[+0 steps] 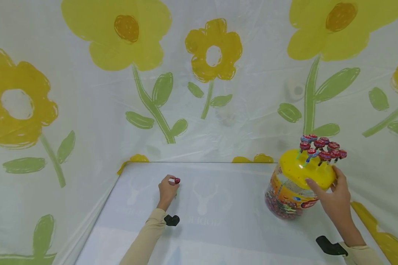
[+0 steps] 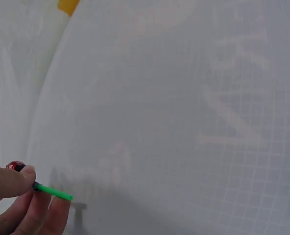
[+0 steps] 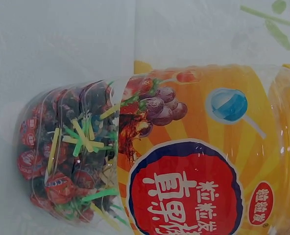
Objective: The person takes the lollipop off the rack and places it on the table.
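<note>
Between thumb and fingers, my left hand (image 1: 168,191) pinches a lollipop (image 1: 177,180) with a dark red wrapper. In the left wrist view its green stick (image 2: 56,192) points away from the fingers. My right hand (image 1: 335,197) grips the yellow lid (image 1: 290,165) of a clear plastic jar (image 1: 285,206), thumb on top and fingers round the side. The jar leans over. Several wrapped lollipops (image 1: 324,156) stand upright, sticks in the lid. Through the jar's wall in the right wrist view, loose lollipops (image 3: 59,188) lie at the bottom, below an orange printed label (image 3: 194,132).
A white cloth covers the table (image 1: 219,206) under both hands. Behind it and at the sides hangs a white sheet (image 1: 252,121) printed with yellow flowers. A fold of the sheet runs along the table's left edge.
</note>
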{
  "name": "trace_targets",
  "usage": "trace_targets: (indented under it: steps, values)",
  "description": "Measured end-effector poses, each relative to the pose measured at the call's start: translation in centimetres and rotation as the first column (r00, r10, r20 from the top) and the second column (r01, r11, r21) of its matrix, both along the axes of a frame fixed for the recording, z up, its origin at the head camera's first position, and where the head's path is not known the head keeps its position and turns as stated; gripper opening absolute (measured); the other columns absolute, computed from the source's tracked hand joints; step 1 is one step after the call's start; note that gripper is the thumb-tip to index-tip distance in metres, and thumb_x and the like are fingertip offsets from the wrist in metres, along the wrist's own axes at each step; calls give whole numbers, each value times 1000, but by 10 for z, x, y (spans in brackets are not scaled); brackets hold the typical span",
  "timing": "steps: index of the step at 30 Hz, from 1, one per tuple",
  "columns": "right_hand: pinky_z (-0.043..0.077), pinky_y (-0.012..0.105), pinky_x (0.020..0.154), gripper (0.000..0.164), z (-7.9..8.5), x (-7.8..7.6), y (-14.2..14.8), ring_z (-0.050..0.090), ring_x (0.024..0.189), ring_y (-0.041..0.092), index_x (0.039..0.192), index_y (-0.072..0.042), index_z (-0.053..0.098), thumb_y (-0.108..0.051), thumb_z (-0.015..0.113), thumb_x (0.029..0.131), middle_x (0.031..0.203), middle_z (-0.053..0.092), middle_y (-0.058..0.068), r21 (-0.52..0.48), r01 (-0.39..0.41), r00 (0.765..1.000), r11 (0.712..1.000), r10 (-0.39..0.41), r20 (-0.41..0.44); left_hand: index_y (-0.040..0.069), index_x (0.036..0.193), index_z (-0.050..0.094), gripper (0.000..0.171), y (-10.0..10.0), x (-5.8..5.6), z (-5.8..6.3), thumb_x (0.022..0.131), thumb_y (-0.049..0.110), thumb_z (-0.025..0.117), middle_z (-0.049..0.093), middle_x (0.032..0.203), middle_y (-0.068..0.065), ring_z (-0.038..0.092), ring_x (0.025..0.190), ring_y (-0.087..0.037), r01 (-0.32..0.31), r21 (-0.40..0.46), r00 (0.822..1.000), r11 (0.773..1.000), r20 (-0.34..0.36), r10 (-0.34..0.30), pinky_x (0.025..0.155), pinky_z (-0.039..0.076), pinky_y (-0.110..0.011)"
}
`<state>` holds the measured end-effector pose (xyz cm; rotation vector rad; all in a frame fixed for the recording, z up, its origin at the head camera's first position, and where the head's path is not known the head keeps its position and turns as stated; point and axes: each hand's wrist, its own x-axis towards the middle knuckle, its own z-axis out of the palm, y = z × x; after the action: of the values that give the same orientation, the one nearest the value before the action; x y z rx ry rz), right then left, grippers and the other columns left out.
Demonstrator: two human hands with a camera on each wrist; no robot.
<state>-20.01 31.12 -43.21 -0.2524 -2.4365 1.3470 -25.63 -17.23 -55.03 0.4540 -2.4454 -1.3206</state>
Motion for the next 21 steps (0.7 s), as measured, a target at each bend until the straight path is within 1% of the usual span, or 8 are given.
trace_targets:
  steps: [2, 4, 7, 11, 15, 18, 21]
  values:
    - [18, 53, 110, 85, -1, 0, 0, 15, 139, 41, 151, -6, 6, -33, 61, 92, 154, 14, 20, -1, -3, 1000, 1000, 3, 0, -2, 96, 63, 23, -4, 0, -7, 74, -5, 72, 65, 76, -18, 58, 78, -32, -29, -45, 1000, 999, 0, 29, 62, 47, -37]
    - [18, 52, 110, 85, -2, 0, 0, 15, 139, 40, 151, -6, 7, -33, 61, 92, 154, 14, 20, 0, -7, 1000, 1000, 7, 1, -2, 93, 63, 23, -7, -1, -13, 73, -7, 71, 65, 74, -18, 58, 78, -33, -50, -79, 999, 996, -1, 50, 66, 45, -40]
    - [17, 51, 111, 85, -4, 1, 0, 15, 139, 40, 151, -7, 6, -32, 61, 92, 154, 14, 20, -1, -8, 1000, 1000, 8, -2, -4, 93, 62, 22, -8, -3, -16, 73, -8, 69, 64, 73, -17, 57, 75, -33, -39, -129, 999, 991, 9, 41, 67, 44, -42]
    - [17, 49, 112, 85, -4, 2, -2, 16, 139, 39, 152, -9, 6, -31, 61, 92, 154, 14, 19, -11, -1, 1000, 1000, 1, -5, -5, 98, 60, 22, -8, -6, -15, 77, -5, 68, 62, 73, -15, 56, 69, -29, -10, -193, 999, 981, 50, 20, 62, 46, -42]
    - [17, 48, 112, 85, -4, 1, -3, 16, 139, 38, 152, -10, 6, -31, 61, 92, 155, 14, 18, -12, -7, 1000, 1000, 7, -2, -4, 101, 59, 24, -11, -7, -11, 79, 0, 68, 60, 74, -14, 55, 65, -27, -12, -233, 994, 972, 103, 37, 57, 46, -41]
    - [17, 47, 112, 85, -3, 2, -2, 15, 140, 38, 152, -10, 5, -32, 61, 92, 155, 13, 18, -7, -11, 1000, 1000, 11, -2, -4, 104, 58, 28, -11, -6, -5, 80, 6, 68, 59, 76, -14, 55, 67, -28, -19, -240, 990, 971, 128, 51, 56, 46, -41]
    - [17, 47, 112, 84, -2, 2, -1, 14, 140, 38, 152, -11, 5, -32, 60, 92, 155, 13, 18, -2, -7, 1000, 1000, 7, -12, -2, 107, 59, 30, -7, -8, 4, 80, 8, 68, 59, 80, -14, 55, 70, -28, -24, -220, 991, 975, 124, 53, 57, 46, -41]
